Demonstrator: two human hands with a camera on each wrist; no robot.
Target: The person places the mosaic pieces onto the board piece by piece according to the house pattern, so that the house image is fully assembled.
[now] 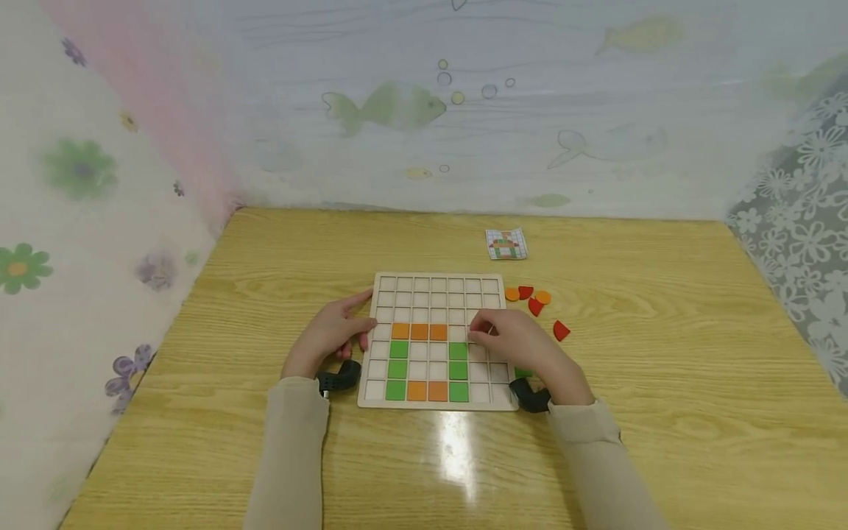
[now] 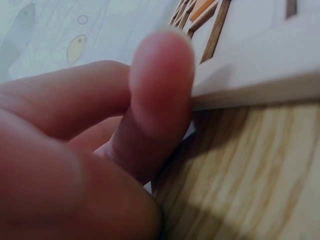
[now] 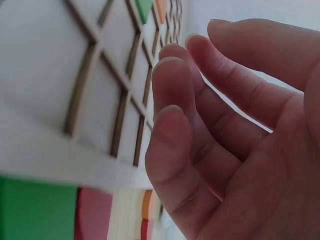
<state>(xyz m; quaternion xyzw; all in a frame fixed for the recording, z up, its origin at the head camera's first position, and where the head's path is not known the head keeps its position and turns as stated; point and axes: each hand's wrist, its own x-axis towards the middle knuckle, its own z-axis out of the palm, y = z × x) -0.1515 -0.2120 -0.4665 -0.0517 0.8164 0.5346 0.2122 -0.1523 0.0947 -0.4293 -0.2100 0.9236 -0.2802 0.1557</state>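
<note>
1. The wooden grid board (image 1: 437,404) lies flat on the worktop (image 1: 662,309) between the two hands; it looks close to square, with no marked long axis.
2. The right hand (image 1: 515,340) hangs over the board's right side, clearly the nearer one to the bare cell (image 1: 457,333) at the end of the row of orange tiles (image 1: 419,333). That cell lies just left of its fingertips, directly beyond the right-hand column of green tiles (image 1: 458,361); the orange row runs left to right and points straight at it.
3. The right fingers are loosely curved, thumb tip close to index tip, and no piece shows between them.
4. The left hand (image 1: 331,329) is at the board's left edge, thumb and index spread apart; a fingertip appears to press against the side of the frame, with no loose piece visible there.
5. Beyond the right hand lie orange discs (image 1: 543,297) and red quarter-circles (image 1: 561,330); a loose green square (image 1: 523,372) is partly hidden by its wrist.
6. A pattern card (image 1: 506,244) lies past the board's far edge.
</note>
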